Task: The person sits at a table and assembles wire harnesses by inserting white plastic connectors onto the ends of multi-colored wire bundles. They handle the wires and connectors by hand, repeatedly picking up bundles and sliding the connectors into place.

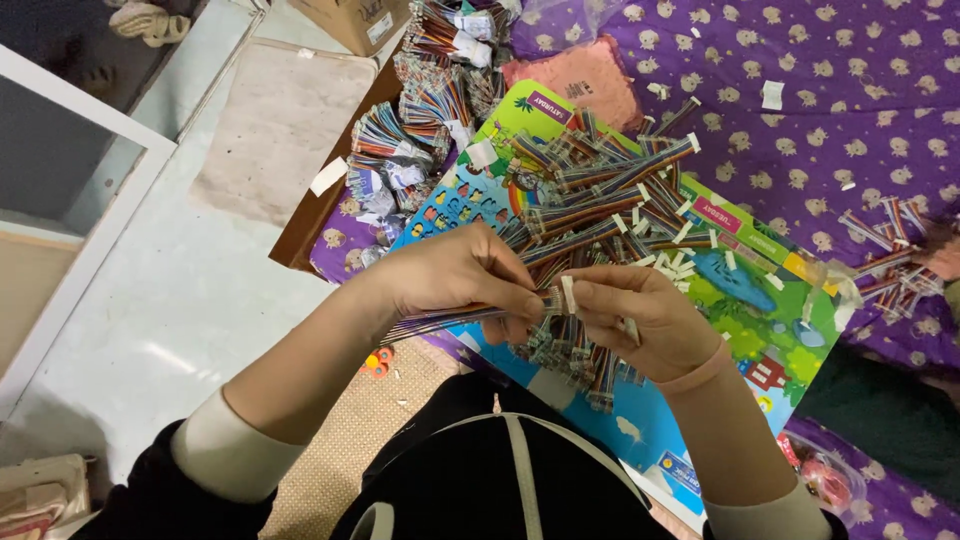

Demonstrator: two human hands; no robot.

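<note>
My left hand (455,275) pinches a flat rainbow ribbon cable (430,322) that trails left from its fingers. My right hand (640,315) meets it at the cable's end and holds a small white connector (568,293) between thumb and fingers. Both hands hover over a colourful board (745,300) that lies on my lap. A loose pile of more rainbow cables with white connectors (610,210) lies on that board just beyond my fingers, and further cables (570,345) hang below my hands.
Bundled cables (420,130) are stacked at the upper left near a cardboard box (350,20). A purple patterned cloth (830,120) with white scraps and a few stray cables (885,255) spreads to the right. A pink cloth (580,75) lies behind the board.
</note>
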